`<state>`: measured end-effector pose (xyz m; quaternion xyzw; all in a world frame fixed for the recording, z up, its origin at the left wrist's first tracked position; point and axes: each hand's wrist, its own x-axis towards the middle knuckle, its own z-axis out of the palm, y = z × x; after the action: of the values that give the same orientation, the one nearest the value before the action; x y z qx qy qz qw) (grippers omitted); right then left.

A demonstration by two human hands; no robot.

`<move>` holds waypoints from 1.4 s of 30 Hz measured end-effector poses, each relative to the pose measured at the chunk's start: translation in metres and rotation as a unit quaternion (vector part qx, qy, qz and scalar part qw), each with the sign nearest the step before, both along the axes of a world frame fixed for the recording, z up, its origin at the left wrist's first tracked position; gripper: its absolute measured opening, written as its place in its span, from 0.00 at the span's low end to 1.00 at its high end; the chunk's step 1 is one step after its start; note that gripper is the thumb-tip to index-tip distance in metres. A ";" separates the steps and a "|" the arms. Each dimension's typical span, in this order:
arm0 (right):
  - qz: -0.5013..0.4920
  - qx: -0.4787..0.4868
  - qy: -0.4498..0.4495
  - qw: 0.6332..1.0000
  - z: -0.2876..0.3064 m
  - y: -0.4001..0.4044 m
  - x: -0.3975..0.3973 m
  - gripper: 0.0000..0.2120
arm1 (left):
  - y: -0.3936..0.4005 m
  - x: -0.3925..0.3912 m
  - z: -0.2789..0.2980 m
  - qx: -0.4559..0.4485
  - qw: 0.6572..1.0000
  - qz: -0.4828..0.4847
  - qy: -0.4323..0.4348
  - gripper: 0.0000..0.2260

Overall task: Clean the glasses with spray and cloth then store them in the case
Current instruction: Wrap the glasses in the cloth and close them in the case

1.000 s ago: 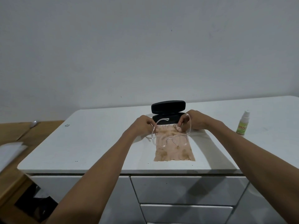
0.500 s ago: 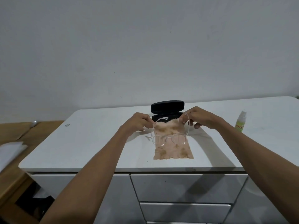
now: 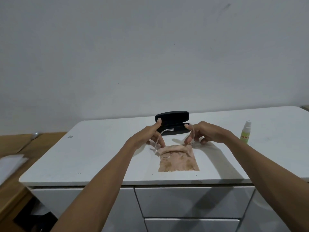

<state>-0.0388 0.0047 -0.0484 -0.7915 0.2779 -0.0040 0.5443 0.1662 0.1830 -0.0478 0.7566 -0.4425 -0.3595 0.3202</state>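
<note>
both hands hold the clear glasses (image 3: 168,149) by the arms, just in front of the open case (image 3: 172,123).

left hand (image 3: 150,136) pinches the left arm, right hand (image 3: 200,133) pinches the right arm, with the lenses low over the far edge of the cloth (image 3: 178,162), which lies in front of the case. spray (image 3: 245,134) stands well right of the case. the frame looks thin, light and probably springy and easy to twist or smudge, so hold it at the arms near the hinges, off the lenses.
</note>
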 end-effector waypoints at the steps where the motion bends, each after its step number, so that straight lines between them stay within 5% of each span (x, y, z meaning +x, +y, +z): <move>1: -0.010 0.000 -0.010 1.000 0.000 0.001 -0.001 0.29 | 0.001 -0.001 -0.001 -0.014 1.000 0.011 0.006 0.44; 11: -0.152 -0.088 -0.026 0.984 -0.008 0.003 -0.026 0.11 | 0.029 0.004 -0.016 -0.161 0.974 0.161 -0.005 0.19; 16: -0.073 -0.138 0.106 0.982 -0.001 0.030 -0.045 0.11 | 0.058 -0.013 -0.024 -0.169 0.977 0.100 -0.081 0.12; 21: -0.024 -0.126 0.021 0.992 0.006 0.061 -0.042 0.05 | 0.060 -0.036 -0.029 -0.169 0.970 0.044 -0.171 0.03; 27: -0.057 -0.198 0.024 0.978 -0.008 0.079 -0.027 0.16 | 0.048 -0.055 -0.029 -0.098 0.964 0.062 -0.240 0.19; 34: -0.031 -0.172 -0.012 0.985 -0.014 0.085 -0.037 0.12 | 0.055 -0.060 -0.027 -0.110 0.968 0.041 -0.224 0.05; 42: 0.017 -0.246 0.001 0.969 -0.013 0.074 -0.051 0.12 | 0.074 -0.056 -0.023 -0.116 0.966 -0.007 -0.232 0.03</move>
<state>-0.0897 0.0791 -0.0616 -0.9057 0.2551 -0.0620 0.3329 0.1101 0.2566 -0.0706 0.7738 -0.5485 -0.1227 0.2922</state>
